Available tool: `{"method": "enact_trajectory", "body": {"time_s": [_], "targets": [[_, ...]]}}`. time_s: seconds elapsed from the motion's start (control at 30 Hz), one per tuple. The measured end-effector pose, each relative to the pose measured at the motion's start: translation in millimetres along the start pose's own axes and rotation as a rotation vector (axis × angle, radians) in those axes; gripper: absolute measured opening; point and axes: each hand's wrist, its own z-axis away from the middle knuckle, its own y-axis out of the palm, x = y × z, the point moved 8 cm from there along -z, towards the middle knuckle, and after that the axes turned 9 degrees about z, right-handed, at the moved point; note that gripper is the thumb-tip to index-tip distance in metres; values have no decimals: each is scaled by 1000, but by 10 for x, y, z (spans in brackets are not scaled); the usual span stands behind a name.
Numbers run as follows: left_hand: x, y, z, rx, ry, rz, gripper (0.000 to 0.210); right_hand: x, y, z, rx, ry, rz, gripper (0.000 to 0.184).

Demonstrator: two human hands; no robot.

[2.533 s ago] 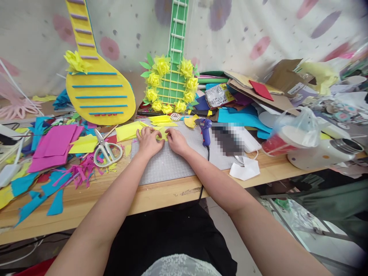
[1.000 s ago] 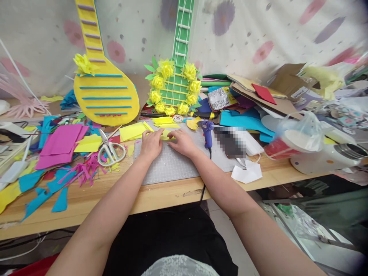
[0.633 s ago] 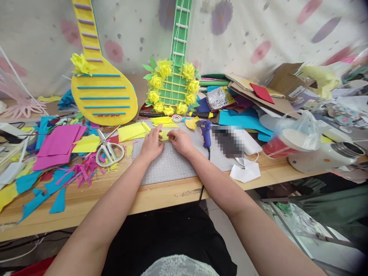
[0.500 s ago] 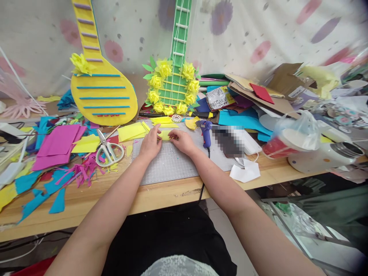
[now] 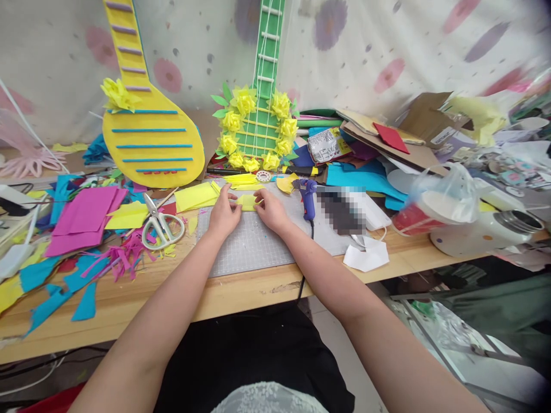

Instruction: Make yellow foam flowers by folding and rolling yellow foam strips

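A small piece of yellow crepe paper spans the gap between my two hands, over the grey cutting mat. My left hand is closed on its left end, fingers curled and pointing away from me. At the opposite end, my right hand pinches the paper between thumb and fingers. Parts of both ends are hidden by the fingers. Just behind lie more yellow paper strips and a small white disc. Folded yellow crepe paper rests left of my left hand.
Right of my hands are a purple glue gun, a blurred-out dark object and a lidded cup. Scissors and paper scraps lie left. Behind stand a yellow instrument-shaped craft and a green one with yellow flowers.
My fingers have shifted slightly on the yellow crepe paper, and its near edge now looks less straight. The whole view has moved slightly.
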Motion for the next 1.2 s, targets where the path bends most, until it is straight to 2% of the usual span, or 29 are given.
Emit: {"method": "enact_trajectory", "body": {"time_s": [0.23, 0.43, 0.77, 1.03, 1.2], "targets": [[6, 22, -6, 6, 4, 0, 63, 84, -12, 18, 11, 27, 107, 25], [-31, 57, -18, 4, 47, -91, 63, 122, 3, 13, -9, 33, 218, 21], [-87, 69, -11, 6, 90, -184, 65, 184, 25, 31, 31, 18, 318, 20], [-121, 68, -15, 14, 84, -215, 58, 160, 58, 14, 39, 33, 348, 19], [-167, 121, -8, 71, 136, -297, 43, 180, 62, 17, 34, 14, 358, 21]]}}
